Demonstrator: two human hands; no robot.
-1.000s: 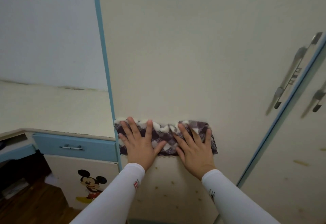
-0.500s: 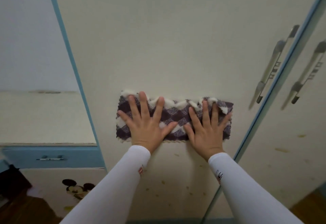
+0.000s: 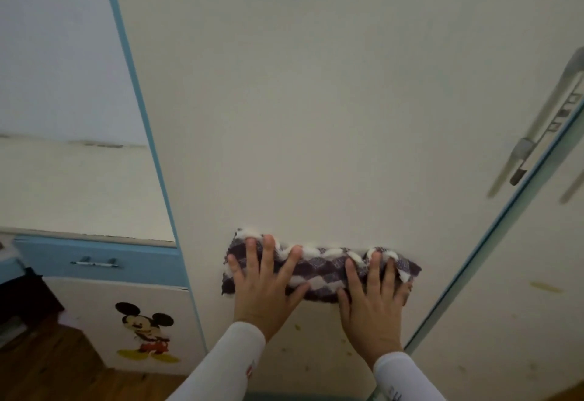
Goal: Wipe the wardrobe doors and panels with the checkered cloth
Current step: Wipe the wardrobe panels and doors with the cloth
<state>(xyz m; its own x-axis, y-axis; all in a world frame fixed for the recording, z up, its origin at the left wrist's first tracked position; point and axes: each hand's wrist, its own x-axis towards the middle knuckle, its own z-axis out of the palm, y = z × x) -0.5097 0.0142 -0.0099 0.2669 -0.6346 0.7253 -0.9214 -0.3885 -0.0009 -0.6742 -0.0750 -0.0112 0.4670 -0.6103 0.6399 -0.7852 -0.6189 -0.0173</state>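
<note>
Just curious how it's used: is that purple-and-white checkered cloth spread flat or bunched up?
Bunched into a long band: the purple-and-white checkered cloth shows wavy folds along its top edge.

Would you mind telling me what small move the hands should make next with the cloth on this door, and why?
Probably slide the checkered cloth straight down. Both the left hand and right hand press it flat on the wardrobe door, and yellowish specks sit just below it, seemingly unwiped.
</note>
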